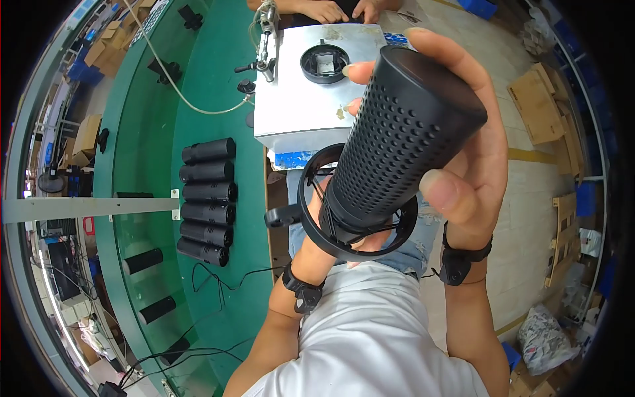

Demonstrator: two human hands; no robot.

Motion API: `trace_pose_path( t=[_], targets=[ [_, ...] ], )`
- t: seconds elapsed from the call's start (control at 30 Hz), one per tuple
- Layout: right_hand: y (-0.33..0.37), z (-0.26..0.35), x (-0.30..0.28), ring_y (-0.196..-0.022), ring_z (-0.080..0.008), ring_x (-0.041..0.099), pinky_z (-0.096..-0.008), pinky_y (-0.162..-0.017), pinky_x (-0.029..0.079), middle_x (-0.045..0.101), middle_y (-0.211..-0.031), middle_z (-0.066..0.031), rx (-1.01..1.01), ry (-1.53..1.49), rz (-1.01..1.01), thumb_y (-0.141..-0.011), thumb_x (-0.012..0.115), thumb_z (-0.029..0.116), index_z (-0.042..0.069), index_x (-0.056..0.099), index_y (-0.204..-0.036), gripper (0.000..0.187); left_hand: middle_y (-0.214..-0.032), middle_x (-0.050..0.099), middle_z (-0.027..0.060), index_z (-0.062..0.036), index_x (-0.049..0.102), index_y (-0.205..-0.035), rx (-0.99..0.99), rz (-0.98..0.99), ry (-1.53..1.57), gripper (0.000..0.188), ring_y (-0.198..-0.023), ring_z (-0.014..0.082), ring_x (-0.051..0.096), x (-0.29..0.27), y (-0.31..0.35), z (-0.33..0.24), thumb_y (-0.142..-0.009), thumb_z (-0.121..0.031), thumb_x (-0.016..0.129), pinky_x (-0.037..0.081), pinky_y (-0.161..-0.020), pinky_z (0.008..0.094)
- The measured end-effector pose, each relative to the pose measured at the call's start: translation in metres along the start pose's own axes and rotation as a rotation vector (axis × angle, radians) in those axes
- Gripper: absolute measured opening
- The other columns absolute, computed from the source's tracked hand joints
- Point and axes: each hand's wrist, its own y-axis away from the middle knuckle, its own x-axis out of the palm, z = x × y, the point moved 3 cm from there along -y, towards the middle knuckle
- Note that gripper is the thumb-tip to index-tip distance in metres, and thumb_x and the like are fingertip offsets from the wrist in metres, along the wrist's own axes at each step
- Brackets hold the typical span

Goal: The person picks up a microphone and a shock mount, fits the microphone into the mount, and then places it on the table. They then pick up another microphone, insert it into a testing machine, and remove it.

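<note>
A black microphone [403, 126] with a dimpled cylindrical body is held tilted up in front of me. My right hand [481, 175] wraps round its upper part, thumb on the near side and fingertips on the far side. Round its lower end sits a black ring-shaped shock mount [311, 228] with thin cords and a small side arm. My left hand [316, 255] is closed beneath and behind the ring, at the microphone's lower end. The ring and microphone hide most of its fingers, so its exact grip is partly unseen.
Ahead stands a white box-like fixture [291, 109] with a round black holder [324, 63] and a metal toggle clamp [266, 49]. Several black cylinders [208, 192] lie in a row on the green bench [251, 298] at left. Across from me are another person's hands [331, 12].
</note>
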Motion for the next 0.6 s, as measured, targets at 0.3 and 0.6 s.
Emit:
trace_pose_path(
  t=[0.3,0.6],
  targets=[
    [-0.015,-0.036,-0.003,-0.113,-0.0233,0.055,-0.0333,-0.096,0.045,0.052,-0.124,-0.0157,-0.265,0.059,0.298,-0.057,0.09,0.016,-0.004,0.039,-0.132,0.093,-0.117,0.058,0.0097,0.0004,0.046,-0.128,-0.503,-0.406,1.014,0.038,-0.107,0.0164,0.055,-0.016,0.023,0.069,-0.097,-0.022,0.047,0.041,-0.094,0.0303],
    [-0.018,-0.093,0.084,-0.117,-0.0273,0.05,-0.0365,-0.099,0.04,0.051,-0.125,-0.0139,-0.093,0.408,0.452,-0.063,0.084,0.02,0.001,0.05,-0.124,0.072,-0.113,0.058,0.0237,0.0027,0.047,-0.121,-0.221,-0.229,-0.012,0.076,-0.107,0.0375,0.057,-0.112,0.003,0.065,-0.063,-0.032,0.081,0.042,-0.094,0.0434]
  ],
)
